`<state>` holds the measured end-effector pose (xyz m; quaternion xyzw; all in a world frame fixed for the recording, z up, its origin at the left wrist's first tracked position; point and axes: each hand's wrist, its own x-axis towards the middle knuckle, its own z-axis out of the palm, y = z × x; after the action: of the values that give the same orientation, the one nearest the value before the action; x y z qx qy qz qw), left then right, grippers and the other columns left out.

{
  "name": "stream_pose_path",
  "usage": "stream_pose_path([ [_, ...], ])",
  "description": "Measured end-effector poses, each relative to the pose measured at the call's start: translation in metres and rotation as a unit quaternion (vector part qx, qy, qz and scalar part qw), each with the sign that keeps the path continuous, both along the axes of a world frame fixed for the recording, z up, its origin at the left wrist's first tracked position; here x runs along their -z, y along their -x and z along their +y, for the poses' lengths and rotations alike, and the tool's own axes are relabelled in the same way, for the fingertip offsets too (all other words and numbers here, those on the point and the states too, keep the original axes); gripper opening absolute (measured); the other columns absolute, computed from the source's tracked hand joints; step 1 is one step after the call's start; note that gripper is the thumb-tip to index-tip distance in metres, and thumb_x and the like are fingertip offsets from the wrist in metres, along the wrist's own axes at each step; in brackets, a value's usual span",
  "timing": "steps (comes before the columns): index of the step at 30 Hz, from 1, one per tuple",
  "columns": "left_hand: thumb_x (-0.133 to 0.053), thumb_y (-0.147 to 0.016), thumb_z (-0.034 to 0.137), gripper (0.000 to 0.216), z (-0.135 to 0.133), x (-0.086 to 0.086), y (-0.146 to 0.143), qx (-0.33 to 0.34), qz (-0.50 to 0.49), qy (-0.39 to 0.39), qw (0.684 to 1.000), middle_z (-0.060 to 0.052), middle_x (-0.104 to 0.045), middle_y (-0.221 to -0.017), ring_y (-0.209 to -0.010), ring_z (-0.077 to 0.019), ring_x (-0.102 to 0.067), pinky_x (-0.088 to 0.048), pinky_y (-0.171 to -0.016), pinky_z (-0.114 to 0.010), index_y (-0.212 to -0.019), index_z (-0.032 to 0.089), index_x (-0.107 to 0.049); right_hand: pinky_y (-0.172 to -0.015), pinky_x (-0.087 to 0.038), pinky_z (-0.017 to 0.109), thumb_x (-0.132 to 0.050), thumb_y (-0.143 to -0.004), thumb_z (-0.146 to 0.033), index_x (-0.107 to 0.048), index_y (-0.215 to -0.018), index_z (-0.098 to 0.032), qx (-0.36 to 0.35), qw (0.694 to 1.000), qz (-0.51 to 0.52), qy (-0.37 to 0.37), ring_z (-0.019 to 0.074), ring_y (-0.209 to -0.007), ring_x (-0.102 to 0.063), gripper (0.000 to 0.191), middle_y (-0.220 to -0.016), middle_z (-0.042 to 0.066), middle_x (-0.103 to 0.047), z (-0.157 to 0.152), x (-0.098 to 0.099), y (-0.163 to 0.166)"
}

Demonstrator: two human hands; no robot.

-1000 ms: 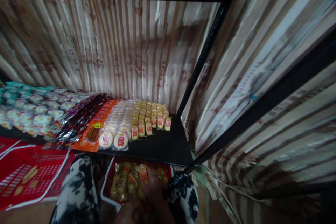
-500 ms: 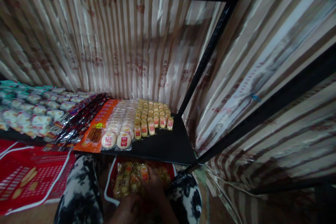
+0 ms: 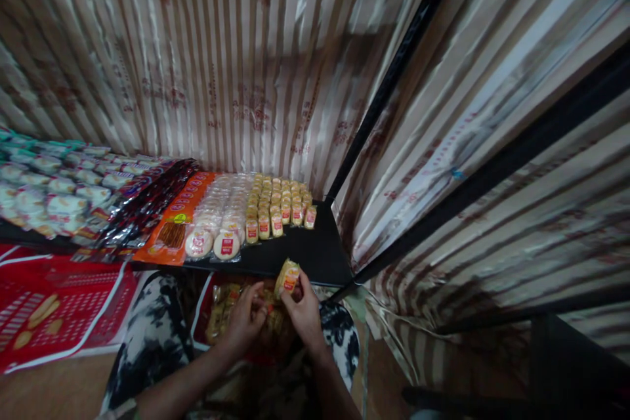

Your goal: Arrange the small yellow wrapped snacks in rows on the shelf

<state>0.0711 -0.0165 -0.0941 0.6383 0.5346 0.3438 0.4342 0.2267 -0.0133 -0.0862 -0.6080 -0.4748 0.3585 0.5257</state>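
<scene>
My right hand [image 3: 306,312] grips a small yellow-wrapped snack packet [image 3: 287,277] with a red label between thumb and fingers, tilted just in front of the shelf edge. To its left, my left hand [image 3: 246,318] is half curled over a red basket [image 3: 199,321], thumb and fingers apart, and I see nothing held in it. Similar yellow packets [image 3: 219,315] lie in that basket, partly hidden by my hands and forearms. On the black shelf [image 3: 315,252], matching yellow packets [image 3: 275,210] stand in rows at the right end.
Left of those rows lie round white-wrapped crackers [image 3: 226,246], an orange snack bag [image 3: 167,236], dark packets [image 3: 142,210] and several white packets [image 3: 66,207]. Another red basket [image 3: 93,295] with a few loose pieces sits at left. Black frame posts [image 3: 384,98] and striped curtain [image 3: 221,65] enclose the shelf.
My right hand has risen out of the basket with a yellow packet. The left hand has also lifted and drawn apart from it. The view has shifted slightly.
</scene>
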Motion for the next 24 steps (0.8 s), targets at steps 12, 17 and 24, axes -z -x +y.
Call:
stream_pose_path([
  [12,-0.047,-0.075,0.021,0.057,-0.009,-0.05,-0.018,0.02,-0.045,-0.037,0.998,-0.011,-0.047,-0.131,-0.114,-0.0195,-0.05,-0.042,-0.095,-0.035,-0.131,0.016,-0.036,-0.077,-0.051,0.029,-0.056,-0.072,-0.029,-0.047,-0.123,-0.018,-0.023,0.982,-0.178,-0.062,0.0193,-0.091,-0.06,0.052,-0.106,0.009,-0.06,-0.001,-0.027,0.008],
  [17,-0.046,-0.076,0.02,0.056,-0.016,-0.042,-0.02,0.04,-0.007,-0.043,0.998,-0.01,-0.05,-0.129,-0.108,-0.0195,-0.053,-0.042,-0.095,-0.036,-0.131,0.017,-0.037,-0.078,-0.05,0.03,-0.056,-0.072,-0.028,-0.049,-0.121,-0.016,-0.017,0.98,-0.19,-0.063,0.0202,-0.091,-0.06,0.05,-0.104,0.009,-0.061,-0.012,-0.021,0.002],
  [24,-0.046,-0.074,0.015,0.052,-0.018,-0.029,-0.024,0.062,0.006,-0.067,0.996,-0.011,-0.051,-0.128,-0.12,-0.0213,-0.045,-0.033,-0.104,-0.04,-0.126,0.016,-0.044,-0.077,-0.051,0.03,-0.056,-0.071,-0.028,-0.05,-0.122,-0.016,0.006,0.984,-0.175,-0.041,0.0203,-0.09,-0.061,0.052,-0.103,0.009,-0.062,-0.024,-0.004,-0.007],
])
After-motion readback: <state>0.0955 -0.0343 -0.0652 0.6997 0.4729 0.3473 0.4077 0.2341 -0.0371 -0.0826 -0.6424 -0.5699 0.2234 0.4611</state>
